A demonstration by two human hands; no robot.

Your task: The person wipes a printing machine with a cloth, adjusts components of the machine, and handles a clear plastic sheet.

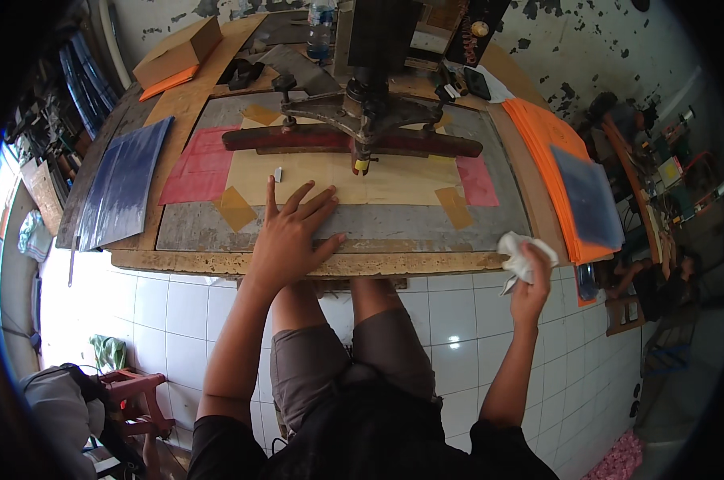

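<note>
My left hand (288,240) rests flat on the grey work plate with its fingers spread. Its fingertips reach onto a cream sheet (258,188), and the index fingertip is close to a small white piece (278,174). Brown tape pieces (455,208) lie at the sheet's corners, and pink sheets (198,164) flank it. Over by the table's right front corner, my right hand (531,280) grips a crumpled white cloth (528,250). A press with a dark red bar (298,140) stands over the far part of the sheet.
Clear blue plastic sheets (126,184) lie at the left. An orange stack (530,152) with a bluish transparent sheet (584,192) on it covers the right side. At the back are a cardboard box (178,52), a water bottle (320,32) and a phone (477,83). Another person (662,280) sits far right.
</note>
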